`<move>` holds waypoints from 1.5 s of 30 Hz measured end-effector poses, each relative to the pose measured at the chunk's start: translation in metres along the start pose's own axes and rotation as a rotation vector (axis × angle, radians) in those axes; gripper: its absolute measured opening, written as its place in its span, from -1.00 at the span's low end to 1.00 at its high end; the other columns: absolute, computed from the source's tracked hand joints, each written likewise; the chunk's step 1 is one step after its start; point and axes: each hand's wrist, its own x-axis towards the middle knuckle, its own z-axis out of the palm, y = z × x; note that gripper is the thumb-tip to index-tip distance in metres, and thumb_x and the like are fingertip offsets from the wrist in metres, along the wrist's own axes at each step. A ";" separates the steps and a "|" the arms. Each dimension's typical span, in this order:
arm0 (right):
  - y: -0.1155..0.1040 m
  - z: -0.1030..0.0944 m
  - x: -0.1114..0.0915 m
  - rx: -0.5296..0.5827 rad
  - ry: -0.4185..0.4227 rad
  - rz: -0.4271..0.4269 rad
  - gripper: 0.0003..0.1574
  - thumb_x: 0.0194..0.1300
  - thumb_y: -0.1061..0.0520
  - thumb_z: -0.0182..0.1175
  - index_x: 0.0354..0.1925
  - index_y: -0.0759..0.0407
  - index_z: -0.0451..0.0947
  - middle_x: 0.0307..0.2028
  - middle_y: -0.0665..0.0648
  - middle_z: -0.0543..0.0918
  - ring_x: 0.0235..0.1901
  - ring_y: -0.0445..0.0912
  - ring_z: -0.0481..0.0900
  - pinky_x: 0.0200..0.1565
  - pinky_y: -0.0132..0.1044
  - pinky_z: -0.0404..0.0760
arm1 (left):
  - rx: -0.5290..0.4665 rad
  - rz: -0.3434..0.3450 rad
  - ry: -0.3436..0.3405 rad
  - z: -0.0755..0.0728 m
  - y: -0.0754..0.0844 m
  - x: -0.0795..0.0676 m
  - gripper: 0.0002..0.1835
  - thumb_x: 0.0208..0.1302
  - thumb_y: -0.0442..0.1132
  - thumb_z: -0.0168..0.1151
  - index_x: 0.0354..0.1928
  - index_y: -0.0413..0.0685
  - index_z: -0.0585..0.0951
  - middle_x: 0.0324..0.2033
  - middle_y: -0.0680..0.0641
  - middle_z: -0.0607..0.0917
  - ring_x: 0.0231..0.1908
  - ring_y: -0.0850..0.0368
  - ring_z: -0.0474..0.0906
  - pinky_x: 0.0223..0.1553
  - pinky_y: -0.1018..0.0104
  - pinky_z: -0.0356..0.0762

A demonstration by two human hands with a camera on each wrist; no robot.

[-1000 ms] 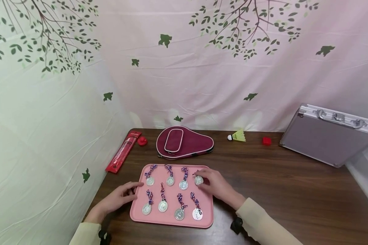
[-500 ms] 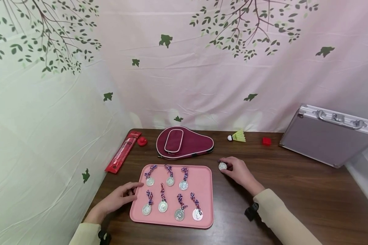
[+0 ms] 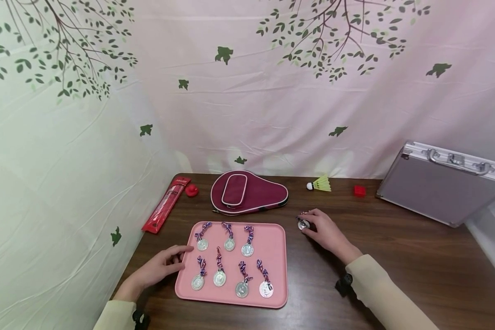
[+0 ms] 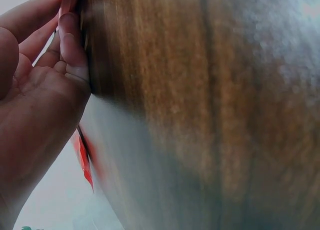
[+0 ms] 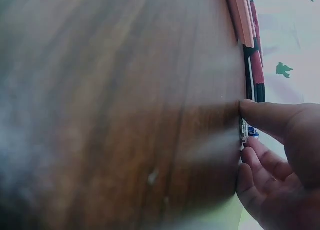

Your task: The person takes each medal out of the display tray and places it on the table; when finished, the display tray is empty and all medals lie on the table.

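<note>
A silver medal (image 3: 303, 224) with a knotted striped ribbon lies at the tabletop, just right of the pink tray (image 3: 272, 263). My right hand (image 3: 326, 232) holds it between thumb and fingers; the right wrist view shows the medal's edge (image 5: 244, 130) between them, low against the wood. Several more silver medals lie on the tray in two rows, among them a front-right medal (image 3: 266, 289) and a back-left medal (image 3: 202, 244). My left hand (image 3: 162, 266) rests at the tray's left rim, index finger and thumb touching it.
Behind the tray lies a maroon paddle case (image 3: 264, 195). A red packet (image 3: 166, 205) and red rubber duck (image 3: 191, 190) are at the left. A yellow shuttlecock (image 3: 321, 183), red block (image 3: 359, 191) and silver case (image 3: 443, 185) stand along the back right.
My right hand has taken the back-right medal off the tray and carried it right onto the bare wood, shifting slightly farther right since. The left hand has stayed at the rim.
</note>
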 end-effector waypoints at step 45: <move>-0.146 0.048 -0.071 0.076 -0.291 -0.138 -0.64 0.00 -0.06 0.46 -0.20 -0.28 0.59 -0.35 -0.19 0.40 -0.42 -0.30 0.31 -0.36 -0.39 0.34 | -0.001 -0.017 -0.001 0.001 0.001 -0.001 -0.51 0.28 -0.08 0.23 0.25 0.30 0.44 -0.06 -0.08 0.47 -0.14 -0.04 0.34 -0.25 0.27 0.40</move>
